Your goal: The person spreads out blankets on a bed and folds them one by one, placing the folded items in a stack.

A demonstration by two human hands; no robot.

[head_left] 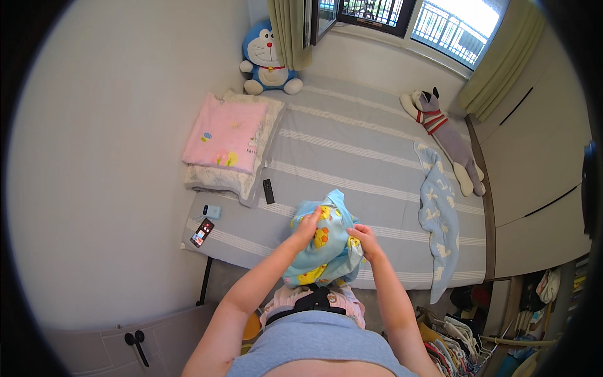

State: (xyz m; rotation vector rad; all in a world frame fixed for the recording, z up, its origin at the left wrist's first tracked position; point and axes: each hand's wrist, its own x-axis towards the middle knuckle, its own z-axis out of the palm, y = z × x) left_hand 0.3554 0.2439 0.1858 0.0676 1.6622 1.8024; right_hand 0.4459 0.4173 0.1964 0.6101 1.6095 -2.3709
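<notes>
A light blue cloth with yellow cartoon prints [323, 248] hangs bunched in front of me at the near edge of the bed; its folds hide whether it is a garment or a cover. My left hand [308, 229] grips its upper left part, thumb on top. On the right side of the same cloth, my right hand [365, 241] pinches a fold between thumb and fingers. The cloth's lower end drops toward my lap.
The bed [352, 151] has a grey striped sheet. On it lie a pink folded blanket [229, 135] over a pillow, a remote control [269, 191], a phone [201, 233], a light blue power bank [212, 212], a blue patterned blanket [438, 210] and plush toys [447, 135]. Hanging clothes [449, 345] are at lower right.
</notes>
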